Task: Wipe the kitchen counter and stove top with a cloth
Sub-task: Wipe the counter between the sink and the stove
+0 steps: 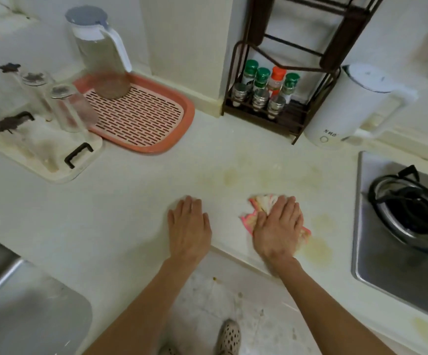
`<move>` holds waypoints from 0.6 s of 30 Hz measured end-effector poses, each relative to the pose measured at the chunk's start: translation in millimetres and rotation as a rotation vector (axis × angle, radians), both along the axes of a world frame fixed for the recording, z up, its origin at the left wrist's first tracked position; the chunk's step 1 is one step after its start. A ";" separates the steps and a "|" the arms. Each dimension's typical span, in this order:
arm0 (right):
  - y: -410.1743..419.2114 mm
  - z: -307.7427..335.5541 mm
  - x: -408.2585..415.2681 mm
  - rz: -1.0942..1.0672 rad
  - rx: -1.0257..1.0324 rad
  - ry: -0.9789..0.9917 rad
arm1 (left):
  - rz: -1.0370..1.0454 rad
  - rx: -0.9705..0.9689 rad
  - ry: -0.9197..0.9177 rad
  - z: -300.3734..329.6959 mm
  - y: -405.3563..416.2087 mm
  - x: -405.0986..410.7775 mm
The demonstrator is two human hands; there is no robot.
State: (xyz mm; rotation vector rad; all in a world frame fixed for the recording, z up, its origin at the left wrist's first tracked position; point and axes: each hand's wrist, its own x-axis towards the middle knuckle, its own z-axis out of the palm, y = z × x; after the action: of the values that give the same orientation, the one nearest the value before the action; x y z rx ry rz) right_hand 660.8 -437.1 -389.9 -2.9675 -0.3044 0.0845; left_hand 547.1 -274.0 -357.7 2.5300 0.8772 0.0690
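Note:
A crumpled pink and cream cloth (259, 203) lies on the white kitchen counter (131, 201) near its front edge. My right hand (278, 226) presses flat on the cloth with straight fingers and covers most of it. To the cloth's left, my left hand (189, 226) rests flat on the bare counter and holds nothing. Yellowish stains (317, 248) mark the counter beside and beyond the cloth. The steel stove top (376, 262) with a black burner (410, 208) sits to the right, apart from both hands.
A pink drain tray (161, 139) holds a clear pitcher (100, 55) at the back left, next to a rack of glasses (54, 149). A dark spice rack (266, 93) and a white kettle (346, 108) stand at the back. A steel sink (28, 316) lies at the lower left.

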 end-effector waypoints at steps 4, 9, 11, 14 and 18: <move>46.2 6.9 -15.6 0.191 0.048 0.027 | 0.049 0.027 -0.018 -2.5 0.0 2.7; 78.1 4.5 -40.0 0.543 0.084 0.035 | 0.099 0.048 -0.041 4.5 0.5 13.1; 66.4 -0.8 -19.8 0.539 0.073 0.058 | 0.116 0.028 -0.070 4.2 6.9 23.0; 37.6 -3.1 26.8 0.280 0.056 0.023 | 0.116 0.021 -0.101 3.6 13.7 36.3; 25.3 2.2 98.9 0.005 0.049 0.018 | 0.154 -0.007 -0.099 3.3 22.7 49.3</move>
State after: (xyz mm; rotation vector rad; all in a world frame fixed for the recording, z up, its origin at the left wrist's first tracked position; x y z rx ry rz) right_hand 759.7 -411.8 -387.7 -2.9155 -0.3077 0.1020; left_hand 596.4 -251.3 -354.4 2.4258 1.0283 0.2376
